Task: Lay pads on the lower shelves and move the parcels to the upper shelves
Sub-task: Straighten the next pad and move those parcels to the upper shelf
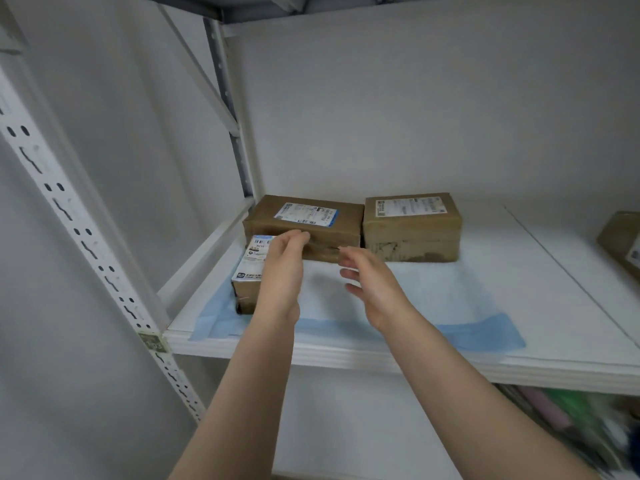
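1. Head view is showing the left hand point(280, 271) and right hand point(374, 289) reaching in at frame centre. Fingers are loosely spread and gripping nothing. Whether either is touching a parcel cannot be told.
2. Left hand is hovering over the small parcel point(246, 271). Behind it the left parcel point(304, 220) and right parcel point(412, 226) are sitting side by side.
3. Progress, as judged: one pad point(433, 299) is already lying on this shelf point(381, 358). The small parcel is sitting on the pad, the two larger ones at its far edge, and an edge parcel point(621, 240) at frame right. Moving is looking unfinished.
4. Materials: parcels are showing as boxy brown cardboard, tape-glossy, scuffed, white-labelled. The pad is thin and quilted, white with blue borders. The shelf is smooth white board.
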